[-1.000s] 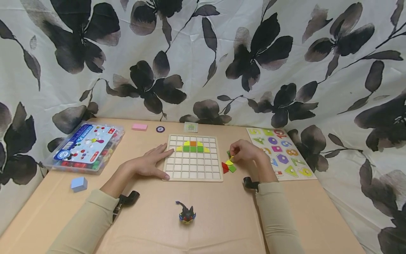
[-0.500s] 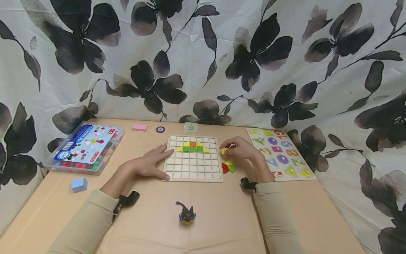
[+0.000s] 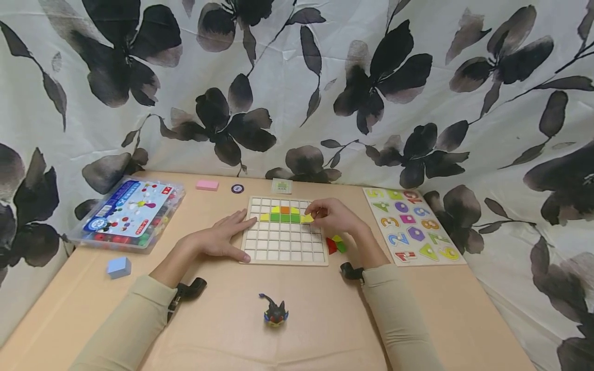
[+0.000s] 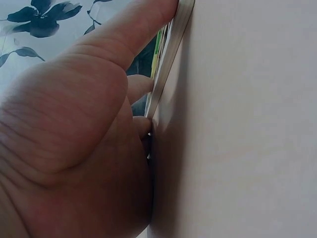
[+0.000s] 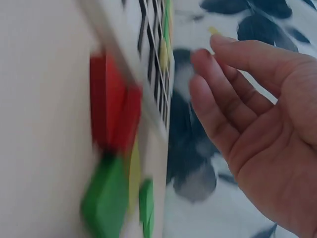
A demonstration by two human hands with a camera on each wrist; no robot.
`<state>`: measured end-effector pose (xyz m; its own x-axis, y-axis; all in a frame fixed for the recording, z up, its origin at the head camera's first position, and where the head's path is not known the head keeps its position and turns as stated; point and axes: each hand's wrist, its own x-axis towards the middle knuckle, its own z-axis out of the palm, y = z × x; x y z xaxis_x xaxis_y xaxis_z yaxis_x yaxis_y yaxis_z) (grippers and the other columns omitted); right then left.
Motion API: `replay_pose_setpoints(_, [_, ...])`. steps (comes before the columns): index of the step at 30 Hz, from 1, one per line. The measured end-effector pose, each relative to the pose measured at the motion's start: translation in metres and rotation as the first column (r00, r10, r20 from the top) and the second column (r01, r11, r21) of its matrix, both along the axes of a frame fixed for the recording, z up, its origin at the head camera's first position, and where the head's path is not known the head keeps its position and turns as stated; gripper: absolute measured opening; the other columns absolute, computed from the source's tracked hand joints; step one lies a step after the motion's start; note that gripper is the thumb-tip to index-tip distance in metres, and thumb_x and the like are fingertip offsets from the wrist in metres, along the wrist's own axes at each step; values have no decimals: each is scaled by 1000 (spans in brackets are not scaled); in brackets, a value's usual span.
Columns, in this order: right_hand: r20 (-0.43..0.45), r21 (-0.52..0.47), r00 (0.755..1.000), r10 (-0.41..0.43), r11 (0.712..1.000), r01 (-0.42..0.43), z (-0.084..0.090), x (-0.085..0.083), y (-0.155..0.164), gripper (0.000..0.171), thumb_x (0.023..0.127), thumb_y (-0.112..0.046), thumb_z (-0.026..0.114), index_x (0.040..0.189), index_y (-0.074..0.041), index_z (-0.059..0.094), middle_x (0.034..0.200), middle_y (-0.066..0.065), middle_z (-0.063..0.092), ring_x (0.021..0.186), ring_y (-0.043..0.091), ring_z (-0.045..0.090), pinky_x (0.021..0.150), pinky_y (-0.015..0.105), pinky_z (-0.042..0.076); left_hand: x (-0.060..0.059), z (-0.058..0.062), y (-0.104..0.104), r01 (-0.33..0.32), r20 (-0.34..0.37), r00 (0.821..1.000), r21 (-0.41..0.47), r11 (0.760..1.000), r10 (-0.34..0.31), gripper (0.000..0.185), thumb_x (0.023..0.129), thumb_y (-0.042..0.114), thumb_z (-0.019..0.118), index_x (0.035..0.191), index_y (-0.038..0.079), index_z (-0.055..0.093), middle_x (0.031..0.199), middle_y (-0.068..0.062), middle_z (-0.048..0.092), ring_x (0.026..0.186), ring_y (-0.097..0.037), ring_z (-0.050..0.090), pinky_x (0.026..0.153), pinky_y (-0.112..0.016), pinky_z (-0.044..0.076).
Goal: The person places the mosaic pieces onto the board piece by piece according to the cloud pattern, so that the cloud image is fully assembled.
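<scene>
- Head view, nearest first: a small dark toy figure (image 3: 275, 312) stands on the desk (image 3: 325, 319), near both sleeves.
- Farther in, the left hand (image 3: 218, 238) lies flat with fingers spread, pressing the left edge of the grid board (image 3: 284, 247).
- Just right of the board sit loose red and green pieces (image 3: 335, 245).
- The right hand (image 3: 335, 216) reaches left over the board's right side, its grip pinching a yellow piece (image 3: 307, 218) at the right end of the coloured row.
- Right wrist view shows only loosely extended fingers (image 5: 218, 99), blurred; the pinch is unclear there.
- Far right lies a number puzzle (image 3: 413, 224).
</scene>
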<state>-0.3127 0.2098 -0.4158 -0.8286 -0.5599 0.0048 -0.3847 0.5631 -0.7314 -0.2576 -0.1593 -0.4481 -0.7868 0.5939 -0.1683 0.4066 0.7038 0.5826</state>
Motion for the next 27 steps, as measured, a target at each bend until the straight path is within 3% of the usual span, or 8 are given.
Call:
replay_pose_setpoints(6, [7, -5, 996, 84, 996, -84, 2, -7, -48, 25, 85, 0, 83, 108, -4, 75, 88, 6, 64, 83, 19, 56, 74, 26, 48, -1, -1, -1, -5, 7, 1000, 0, 1000, 5, 112, 81, 57, 83, 167, 14, 24, 175, -21, -2, 161, -44, -3, 126, -69, 5])
replay_pose_setpoints(12, [44, -8, 995, 85, 996, -85, -5, -11, -85, 24, 83, 0, 85, 104, -5, 75, 80, 2, 61, 75, 15, 53, 69, 25, 45, -2, -2, 0, -4, 7, 1000, -14, 1000, 4, 111, 82, 60, 81, 167, 17, 24, 175, -20, -2, 162, -43, -3, 126, -69, 6])
replay_pose_setpoints(19, [67, 45, 995, 75, 996, -78, -12, -11, -107, 25, 81, -4, 88, 102, -8, 75, 79, 0, 61, 73, 13, 54, 69, 25, 45, -4, -3, 0, -3, 7, 1000, -21, 1000, 3, 112, 82, 62, 80, 167, 17, 23, 176, -19, -3, 162, -43, -3, 126, -69, 6])
replay_pose_setpoints(27, [41, 108, 997, 70, 991, -74, -15, -10, -120, 27, 81, -4, 88, 104, -3, 74, 78, 0, 62, 70, 11, 54, 67, 22, 44, -3, -3, -1, -7, 15, 1000, -12, 1000, 7, 112, 82, 61, 81, 167, 16, 24, 175, -19, -3, 162, -44, -3, 126, -69, 6])
